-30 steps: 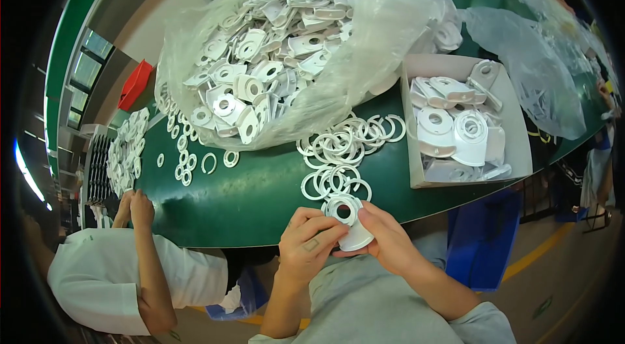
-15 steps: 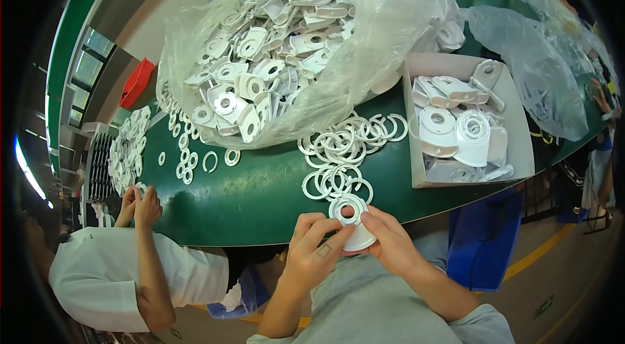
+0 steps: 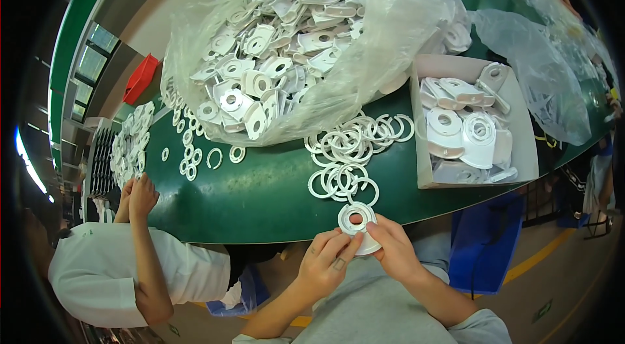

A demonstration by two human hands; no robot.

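White part (image 3: 347, 218), round-topped, ringed concentrically, open at centre

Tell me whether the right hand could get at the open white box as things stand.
Probably yes: nothing visible blocks the way from the right hand to the open white box, though that hand is holding a white part together with the left hand.

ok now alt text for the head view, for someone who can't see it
Bare left hand and right hand hold a white, ring-ended part at a green table's near edge. Beyond lie loose white rings and a big translucent bag of white parts; an open box of parts stands at right, a co-worker in white at left.
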